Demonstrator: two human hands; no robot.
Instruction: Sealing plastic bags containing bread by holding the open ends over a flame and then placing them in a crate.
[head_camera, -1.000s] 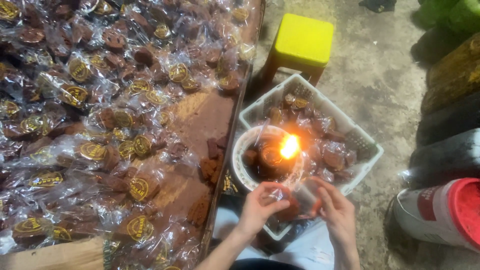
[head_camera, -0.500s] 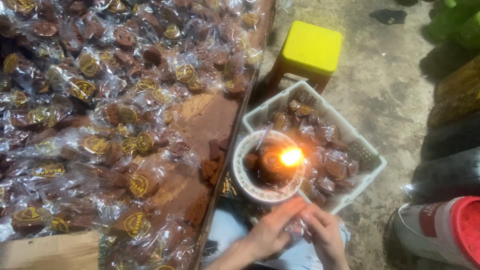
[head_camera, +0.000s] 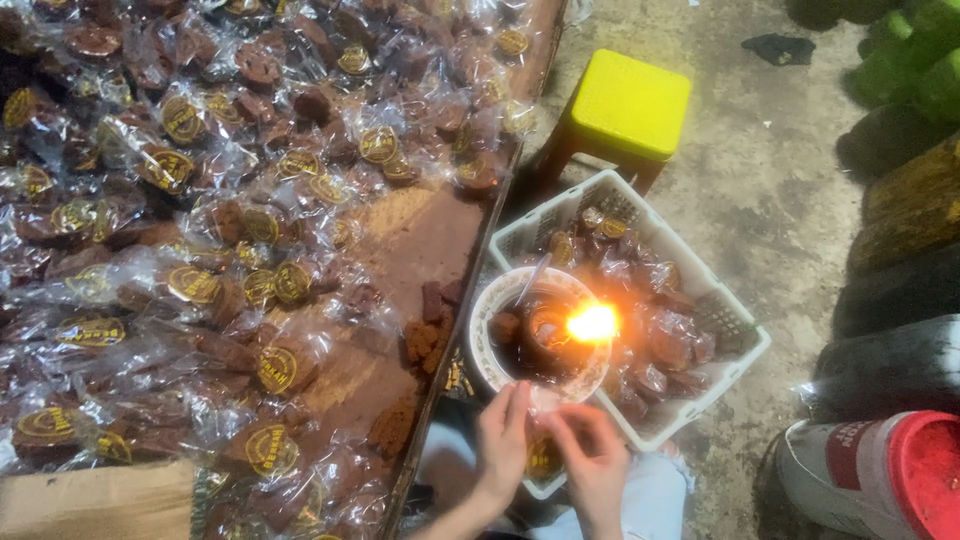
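**Hands: position and state**

Both forearms enter from the bottom edge. Left hand (head_camera: 503, 432) is raised, fingers extended upward and close together. Right hand (head_camera: 592, 458) sits just beside it, fingers curled inward, fingertips meeting the left's. Grip contents indiscernible.

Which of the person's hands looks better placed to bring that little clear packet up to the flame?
Probably the left hand: it grips the clear packet just below the bowl, its fingertips closest to the flame. The right hand pinches it from lower down.
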